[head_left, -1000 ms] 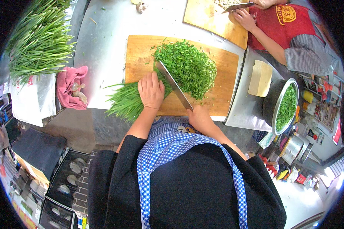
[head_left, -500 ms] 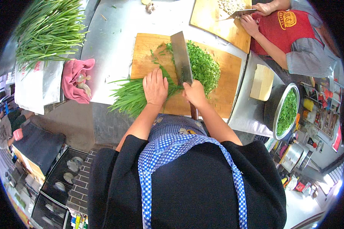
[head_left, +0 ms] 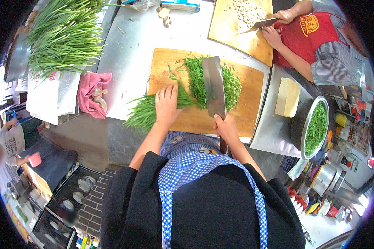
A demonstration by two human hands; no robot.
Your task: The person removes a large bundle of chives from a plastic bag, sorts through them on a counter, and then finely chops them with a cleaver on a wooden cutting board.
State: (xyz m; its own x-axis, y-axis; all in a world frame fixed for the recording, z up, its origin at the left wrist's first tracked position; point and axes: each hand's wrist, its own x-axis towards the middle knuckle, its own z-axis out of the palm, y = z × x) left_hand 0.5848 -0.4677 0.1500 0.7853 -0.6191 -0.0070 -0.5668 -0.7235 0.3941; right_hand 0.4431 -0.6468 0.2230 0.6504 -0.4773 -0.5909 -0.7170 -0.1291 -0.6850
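Note:
My left hand (head_left: 167, 103) rests on a bunch of long green garlic chives (head_left: 143, 110), its fingers stretched forward over the stalks and holding them against the wooden cutting board (head_left: 251, 99). In my right hand (head_left: 227, 126) is the handle of a cleaver (head_left: 214, 85). Its broad blade points away from me, across a heap of chopped chives (head_left: 195, 76). This heap shows on both sides of the blade and hides part of the board. A gap lies between the blade and the bunch's cut end. Small green bits are scattered on the board's far left.
Whole chives (head_left: 66, 37) are piled at far left, near a pink cloth (head_left: 91, 93). At right stand a pale block (head_left: 287, 97) and a pot (head_left: 327, 124) of chopped greens. Far right, a co-worker in a red apron (head_left: 305, 37) holds a knife over another board (head_left: 224, 25).
The cleaver has shifted right, from beside the bunch to over the chopped heap. My left hand stays on the chives, its fingers closer together. The whole view has shifted slightly.

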